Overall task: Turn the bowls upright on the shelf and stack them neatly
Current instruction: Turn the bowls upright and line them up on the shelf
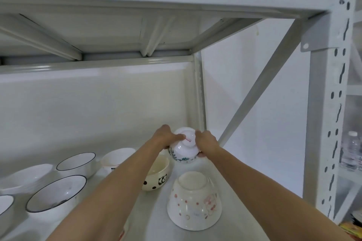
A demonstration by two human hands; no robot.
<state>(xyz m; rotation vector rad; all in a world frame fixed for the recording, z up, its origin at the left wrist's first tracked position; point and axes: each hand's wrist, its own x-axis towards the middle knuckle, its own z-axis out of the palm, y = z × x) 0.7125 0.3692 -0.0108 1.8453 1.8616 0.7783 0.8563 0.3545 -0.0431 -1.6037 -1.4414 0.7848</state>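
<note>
white leaf-print bowl (183, 149), upside down, btwn hands

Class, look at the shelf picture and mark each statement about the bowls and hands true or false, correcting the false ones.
1. Both hands hold one bowl. True: the left hand and right hand grip the leaf-patterned bowl, base up.
2. The pink-dotted bowl stands upright. False: it is upside down, base on top.
3. The panda bowl is upright. True.
4. The black-rimmed bowls lie at the right end of the shelf. False: they are on the left.
</note>
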